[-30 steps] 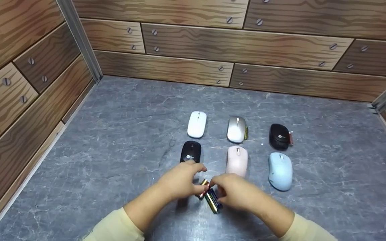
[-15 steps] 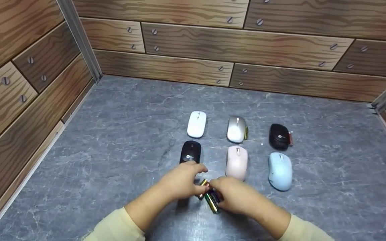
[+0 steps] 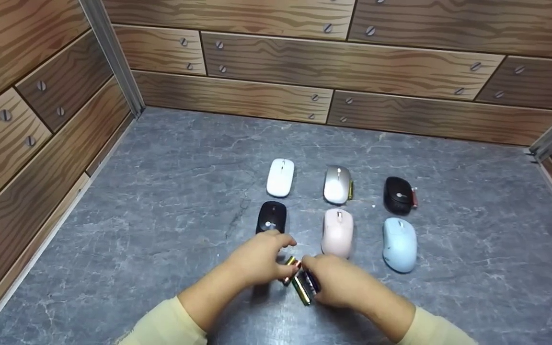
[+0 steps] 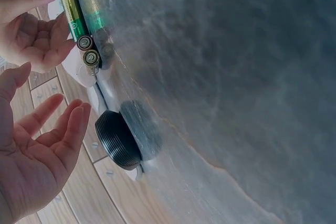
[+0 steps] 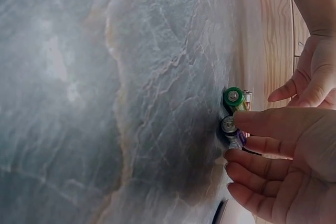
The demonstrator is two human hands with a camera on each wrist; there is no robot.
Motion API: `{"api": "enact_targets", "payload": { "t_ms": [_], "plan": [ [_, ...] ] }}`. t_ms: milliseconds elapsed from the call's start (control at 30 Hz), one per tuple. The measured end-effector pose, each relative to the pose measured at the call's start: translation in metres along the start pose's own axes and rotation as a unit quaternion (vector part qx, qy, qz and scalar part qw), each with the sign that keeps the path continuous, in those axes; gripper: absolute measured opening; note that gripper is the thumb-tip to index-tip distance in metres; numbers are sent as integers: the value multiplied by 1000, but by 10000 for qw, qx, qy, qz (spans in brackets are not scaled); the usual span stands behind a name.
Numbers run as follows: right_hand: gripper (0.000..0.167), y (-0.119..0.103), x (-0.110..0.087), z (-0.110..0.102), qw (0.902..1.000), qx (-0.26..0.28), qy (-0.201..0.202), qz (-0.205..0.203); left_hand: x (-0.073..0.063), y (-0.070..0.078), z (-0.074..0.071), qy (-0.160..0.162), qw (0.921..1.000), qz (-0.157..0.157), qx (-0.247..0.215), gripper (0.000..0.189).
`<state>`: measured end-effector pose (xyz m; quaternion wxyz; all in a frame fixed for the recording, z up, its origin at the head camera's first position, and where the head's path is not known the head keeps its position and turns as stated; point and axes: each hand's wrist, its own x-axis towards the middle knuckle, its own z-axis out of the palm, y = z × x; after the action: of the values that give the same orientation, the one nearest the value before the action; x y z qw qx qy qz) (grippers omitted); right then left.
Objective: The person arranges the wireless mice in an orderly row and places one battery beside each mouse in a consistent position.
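Observation:
My right hand pinches a dark purple battery between thumb and fingers, low over the tabletop. Right beside it lies a green-and-gold battery. My left hand is loosely spread, palm inward, by two gold-and-red batteries that lie together; in the left wrist view their round ends show, and my left fingers hold nothing. Just beyond my left hand sits a black mouse, its near end hidden. A pink mouse stands beyond my right hand.
Farther back are a white mouse, a silver mouse with a yellowish battery beside it, and another black mouse with a red battery. A light blue mouse sits right. Wood-patterned walls bound the grey tabletop.
My right hand has closed in on the purple battery and drawn it slightly apart from the green-and-gold one. My left hand has hardly moved.

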<state>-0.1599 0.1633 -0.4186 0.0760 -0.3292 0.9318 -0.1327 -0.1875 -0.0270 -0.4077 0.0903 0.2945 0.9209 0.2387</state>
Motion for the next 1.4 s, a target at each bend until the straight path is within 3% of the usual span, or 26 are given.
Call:
{"api": "enact_targets", "payload": {
  "t_ms": [200,867,1133,1400],
  "plan": [
    [35,0,1,2,10000,36,-16,61,0,1,0,-18,10000,-16,-28,46],
    [31,-1,-2,6,9994,98,87,-309,1,-4,2,80,9997,152,-151,45],
    [40,0,-3,6,9997,54,-52,-244,0,-3,2,69,9998,158,-88,44],
    [37,0,-3,6,9997,202,-67,-108,1,-3,2,52,9999,116,-114,45]
  ]
}}
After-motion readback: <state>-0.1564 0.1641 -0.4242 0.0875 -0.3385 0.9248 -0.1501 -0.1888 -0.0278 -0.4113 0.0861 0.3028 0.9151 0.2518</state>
